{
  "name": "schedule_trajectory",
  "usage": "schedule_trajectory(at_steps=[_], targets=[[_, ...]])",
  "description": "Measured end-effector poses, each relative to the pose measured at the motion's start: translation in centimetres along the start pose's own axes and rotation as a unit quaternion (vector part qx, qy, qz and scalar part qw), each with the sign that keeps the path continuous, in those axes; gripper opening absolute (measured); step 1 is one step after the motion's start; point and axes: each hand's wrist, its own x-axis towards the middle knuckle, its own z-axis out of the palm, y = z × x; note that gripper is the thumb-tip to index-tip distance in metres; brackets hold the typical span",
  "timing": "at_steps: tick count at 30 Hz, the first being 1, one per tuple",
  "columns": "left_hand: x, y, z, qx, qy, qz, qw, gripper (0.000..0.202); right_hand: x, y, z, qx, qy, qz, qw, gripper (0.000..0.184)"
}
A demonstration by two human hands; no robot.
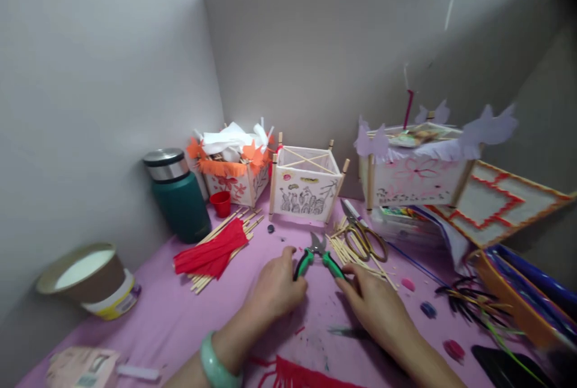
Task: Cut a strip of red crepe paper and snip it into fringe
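Green-handled pruning shears [318,249] lie between my hands, jaws parted and pointing away from me. My left hand [278,283], thumb raised, has its fingers curled around the left handle. The end of the right handle is pinched in my right hand [372,295]. A dark pointed tool [347,332] lies just below my right wrist, partly hidden. Close beyond the shears are gold-handled scissors [365,240] on a heap of thin wooden sticks [347,249]. A piece of red fringed material [306,373] shows at the bottom edge.
Along the wall stand a drawn-on paper lantern frame [306,195], an orange-trimmed one [229,186] and a purple-trimmed one [415,180]. At left are a teal bottle [180,201], a red cup [220,203], red folded material [211,249] on sticks and a tape roll [88,274]. An orange box [518,292] sits right.
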Motion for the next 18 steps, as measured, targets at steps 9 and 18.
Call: schedule_trajectory(at_steps=[9,18], targets=[[-0.9,2.2,-0.5,-0.345,-0.034,0.008,0.938,0.053,-0.4,-1.6,1.4,0.346,-0.181,0.089,0.916,0.065],[-4.4,4.3,0.7,0.044,0.031,0.285,0.957,0.063,-2.2,-2.9,2.3,0.473,-0.114,0.011,0.874,0.062]])
